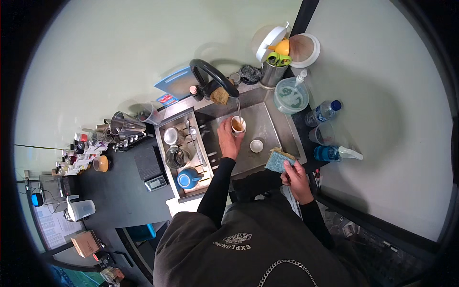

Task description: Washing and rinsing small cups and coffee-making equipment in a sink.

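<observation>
My left hand [228, 138] grips a small white cup [239, 125] under the black gooseneck faucet [218, 77]. Water [239, 107] runs from the spout into the cup, where brownish liquid shows. In my right hand [297, 179] is a blue-green scrub sponge [279, 160], held over the near right rim of the stainless steel sink [265, 114]. A small round white piece [256, 146], perhaps a cup or a drain part, sits on the sink floor between my hands.
Left of the sink, a draining tray [179, 195] holds a blue cup [188, 178], glass jars [177, 158] and spoons [196, 143]. To the right stand a soapy plastic tub [291, 96], a water bottle [322, 113] and a blue spray bottle [328, 153]. Behind is a steel utensil canister [273, 74].
</observation>
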Available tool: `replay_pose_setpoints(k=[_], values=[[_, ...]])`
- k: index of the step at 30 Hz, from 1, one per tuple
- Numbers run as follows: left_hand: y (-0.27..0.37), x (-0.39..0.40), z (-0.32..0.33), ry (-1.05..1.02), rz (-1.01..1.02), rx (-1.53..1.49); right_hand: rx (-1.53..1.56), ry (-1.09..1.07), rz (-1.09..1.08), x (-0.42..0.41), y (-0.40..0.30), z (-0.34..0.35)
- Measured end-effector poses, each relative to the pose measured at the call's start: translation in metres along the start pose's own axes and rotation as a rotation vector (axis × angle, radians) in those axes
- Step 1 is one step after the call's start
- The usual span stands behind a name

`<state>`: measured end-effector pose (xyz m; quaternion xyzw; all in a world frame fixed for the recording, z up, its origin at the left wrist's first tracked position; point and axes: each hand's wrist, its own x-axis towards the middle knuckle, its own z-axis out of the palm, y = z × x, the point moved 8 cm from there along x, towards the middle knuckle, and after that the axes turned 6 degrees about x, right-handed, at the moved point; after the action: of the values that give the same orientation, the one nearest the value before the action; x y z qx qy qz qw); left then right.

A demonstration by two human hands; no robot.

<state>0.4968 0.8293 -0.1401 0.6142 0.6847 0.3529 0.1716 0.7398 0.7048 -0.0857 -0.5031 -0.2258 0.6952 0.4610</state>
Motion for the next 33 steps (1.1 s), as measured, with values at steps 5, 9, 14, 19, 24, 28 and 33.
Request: replay_pose_setpoints(k=[5,9,14,19,24,28,33], values=[[0.001,0.011,-0.016,0.042,0.15,0.164,0.011,0.024,-0.003,0.0,0.001,-0.002],[0.005,0.017,-0.021,0.108,0.214,-0.027,0.023,0.023,-0.007,-0.001,0.003,-0.001],[0.012,0.023,-0.009,0.092,0.174,-0.25,0.022,0.022,0.005,-0.002,0.004,0.0],[0.004,0.025,0.024,-0.032,-0.068,-0.581,0.025,0.059,0.009,-0.004,0.001,-0.006],[-0.029,0.004,0.064,-0.255,-0.413,-0.702,-0.004,0.111,-0.007,-0.004,-0.001,-0.015],[-0.046,-0.041,0.098,-0.504,-0.901,-1.155,0.034,0.119,-0.025,-0.002,0.0,-0.018],[-0.034,-0.074,0.112,-0.733,-1.164,-1.392,0.069,0.107,0.003,0.0,0.006,-0.022]])
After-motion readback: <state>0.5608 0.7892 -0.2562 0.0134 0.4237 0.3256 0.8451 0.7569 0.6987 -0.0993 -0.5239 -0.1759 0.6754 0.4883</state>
